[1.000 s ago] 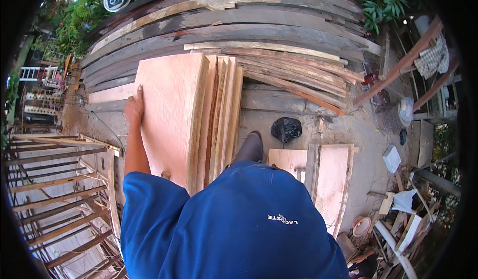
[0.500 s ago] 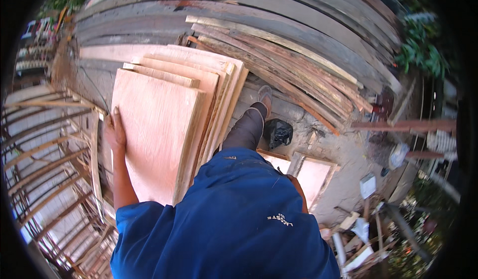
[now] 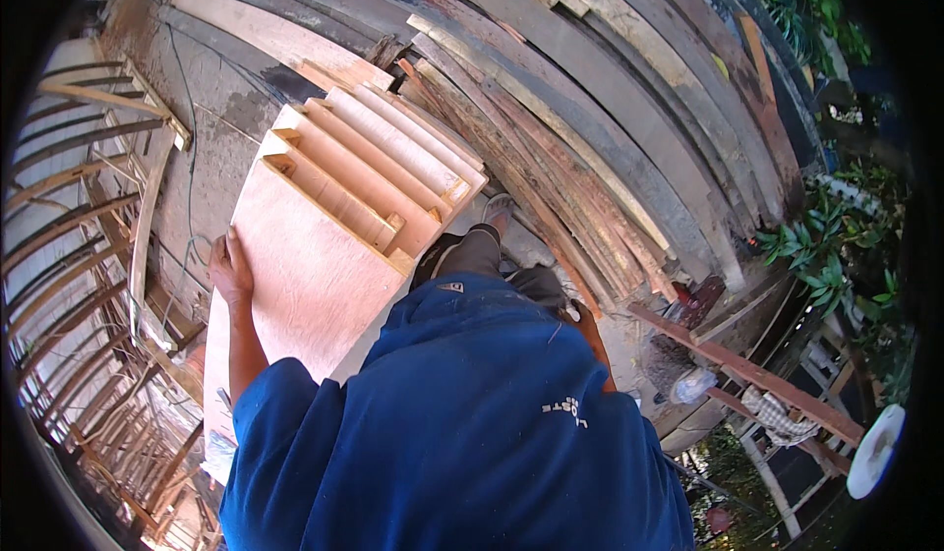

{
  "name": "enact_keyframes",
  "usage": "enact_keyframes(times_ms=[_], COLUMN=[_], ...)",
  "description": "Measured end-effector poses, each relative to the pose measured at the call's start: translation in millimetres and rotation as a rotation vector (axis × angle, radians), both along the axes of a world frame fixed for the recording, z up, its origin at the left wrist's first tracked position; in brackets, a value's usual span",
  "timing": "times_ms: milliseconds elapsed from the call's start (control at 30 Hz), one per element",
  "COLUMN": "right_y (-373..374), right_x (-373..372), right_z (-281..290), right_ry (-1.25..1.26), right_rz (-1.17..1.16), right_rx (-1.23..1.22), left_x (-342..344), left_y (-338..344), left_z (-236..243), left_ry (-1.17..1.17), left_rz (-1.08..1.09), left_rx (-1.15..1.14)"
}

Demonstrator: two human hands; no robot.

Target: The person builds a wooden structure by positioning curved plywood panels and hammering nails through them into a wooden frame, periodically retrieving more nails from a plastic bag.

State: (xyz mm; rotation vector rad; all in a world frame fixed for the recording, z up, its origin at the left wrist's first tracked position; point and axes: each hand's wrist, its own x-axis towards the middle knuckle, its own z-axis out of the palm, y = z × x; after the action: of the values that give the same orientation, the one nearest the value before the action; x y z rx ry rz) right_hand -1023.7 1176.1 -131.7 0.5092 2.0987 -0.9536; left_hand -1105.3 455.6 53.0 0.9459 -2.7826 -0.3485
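A pale pinkish plywood panel (image 3: pixel 315 246) stands tilted in front of me on my left. Its top end shows a hollow wooden frame between two sheets. My left hand (image 3: pixel 231 271) grips its left edge, fingers at the rim. Behind it lean several similar plywood panels (image 3: pixel 393 143), stacked face to face, their frame edges showing. My right hand (image 3: pixel 588 330) hangs by my right thigh, mostly hidden by my blue shirt. A small whitish spot shows at its fingers, but I cannot make out whether it holds anything.
Long weathered planks (image 3: pixel 629 109) lie across the ground ahead, with thinner battens (image 3: pixel 551 168) nearer me. A rack of curved-looking wooden slats (image 3: pixel 79 207) stands at left. A cable (image 3: pixel 192 168) runs over the ground. At right are a reddish beam (image 3: pixel 747 369) and green plants (image 3: pixel 836 246).
My view and body have turned, so the planks and panels appear rotated clockwise. The front panel now tilts away from the stack, showing its hollow end. My left hand stays on its edge.
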Motion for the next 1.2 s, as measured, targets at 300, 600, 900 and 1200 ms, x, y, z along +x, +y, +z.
enact_keyframes(times_ms=[300,600,900,1200], right_y=[17.2,18.3,-100.0,-424.3], right_x=[-168.8,-296.4,-479.0,-693.0], right_z=[78.7,48.5,86.7,148.7], right_ry=[0.085,0.240,0.325,0.664], right_rz=[-0.100,0.361,0.803,1.212], right_rx=[-0.003,-0.041,0.012,-0.269], left_x=[-1.6,-38.0,-40.5,-47.5], left_y=[6.8,17.8,14.9,33.7], left_z=[-4.1,15.0,3.9,-15.3], left_ry=[-0.043,-0.277,-0.138,-0.044], left_rz=[0.053,0.384,0.574,0.783], left_rx=[0.011,0.077,0.072,0.019])
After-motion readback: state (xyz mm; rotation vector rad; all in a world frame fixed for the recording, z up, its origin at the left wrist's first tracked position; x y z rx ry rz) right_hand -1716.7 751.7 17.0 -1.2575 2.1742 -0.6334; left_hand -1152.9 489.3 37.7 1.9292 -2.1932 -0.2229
